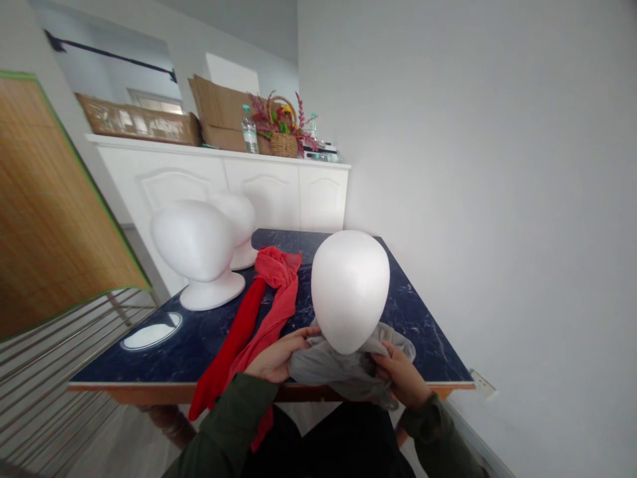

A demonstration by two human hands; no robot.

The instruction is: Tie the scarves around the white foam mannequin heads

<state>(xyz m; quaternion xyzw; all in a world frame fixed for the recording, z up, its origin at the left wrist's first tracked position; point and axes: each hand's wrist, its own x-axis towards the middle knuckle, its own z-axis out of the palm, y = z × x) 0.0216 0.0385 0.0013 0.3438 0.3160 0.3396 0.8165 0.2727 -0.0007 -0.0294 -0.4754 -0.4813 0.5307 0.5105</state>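
Note:
A white foam mannequin head (351, 285) stands upright near the front edge of the dark blue table (421, 325). Around its neck lies a grey scarf (328, 372), bunched up, with part of it hanging over the table edge. My left hand (281, 355) grips the scarf at the left of the head's chin. On the other side my right hand (401, 372) pinches a fold of the same scarf. The neck and base of this head are hidden by the cloth. Left of my left hand lies a red scarf (276, 292), its ends trailing off the front edge.
Two more white mannequin heads (196, 245) stand at the table's left. Behind is a white cabinet (263, 182) bearing cardboard boxes (144, 123), a water bottle (249, 129) and a flower basket (283, 143). A bamboo mat (54, 199) hangs over metal rails at left; a wall rises at right.

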